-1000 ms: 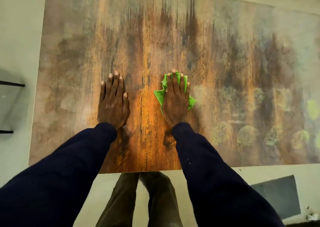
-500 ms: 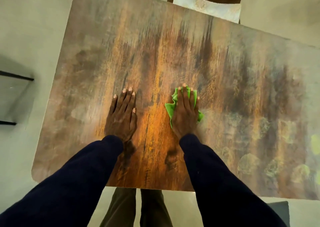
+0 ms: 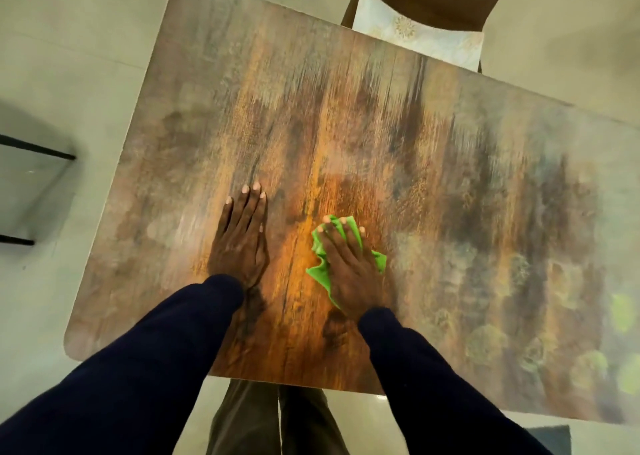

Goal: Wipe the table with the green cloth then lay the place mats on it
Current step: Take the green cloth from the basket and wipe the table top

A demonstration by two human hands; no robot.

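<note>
A glossy brown wood-grain table (image 3: pixel 398 132) fills the view. The green cloth (image 3: pixel 320 270) lies crumpled on it near the front middle. My right hand (image 3: pixel 349 264) presses flat on the cloth, fingers spread over it and pointing away from me. My left hand (image 3: pixel 242 236) rests flat on the bare table to the cloth's left, fingers together, holding nothing. Both arms wear dark blue sleeves. No place mats are in view.
A chair (image 3: pixel 419 35) with a pale patterned seat stands tucked at the table's far edge. A glass-and-black-frame piece (image 3: pixel 31 184) sits on the floor at the left. My legs (image 3: pixel 277 420) stand at the near edge. A dark mat (image 3: pixel 550 437) lies at bottom right.
The view has tilted up and back, bringing the far edge and the chair into sight. My right hand with the cloth has slid a little toward me and turned leftward. My left hand stays flat.
</note>
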